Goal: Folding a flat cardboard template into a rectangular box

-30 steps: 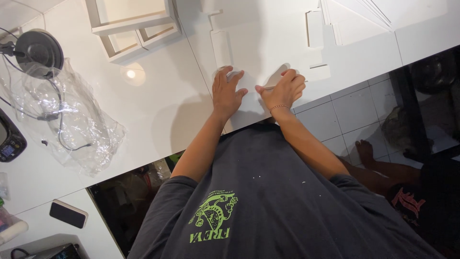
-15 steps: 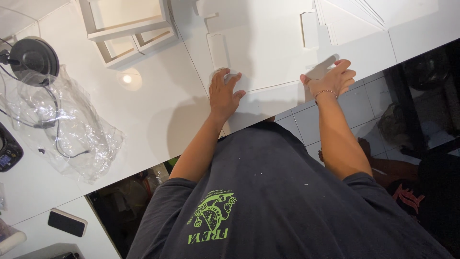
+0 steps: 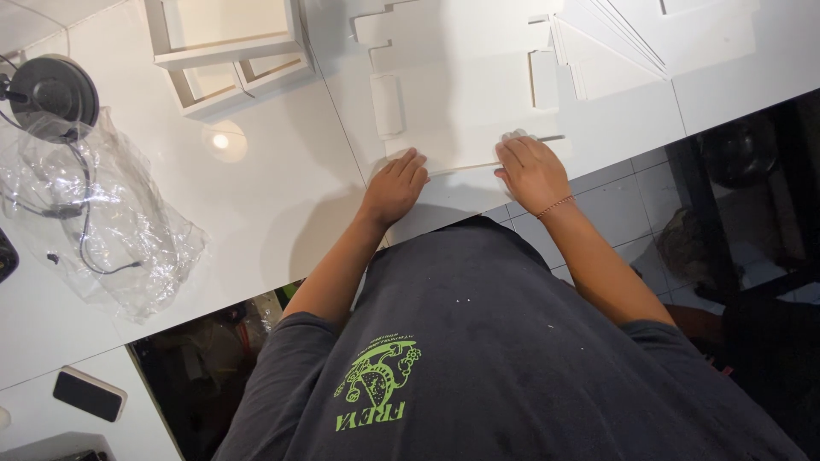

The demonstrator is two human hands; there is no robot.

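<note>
White flat carton blank (image 3: 465,111) under left hand (image 3: 395,188), right hand (image 3: 531,171)

White table (image 3: 282,188): flat cardboard blank (image 3: 465,102), open boxes (image 3: 226,47), plastic bag (image 3: 102,222)

From my end the flat white cardboard blank (image 3: 461,102) runs off the top edge, well beyond both hands. The right hand (image 3: 531,171) covers part of its near edge, so I can't tell how the fold sits underneath. Far left of the left hand (image 3: 395,188), the clear plastic bag (image 3: 94,222) blurs the cable inside, and the black device (image 3: 7,254) is cut off.
</note>
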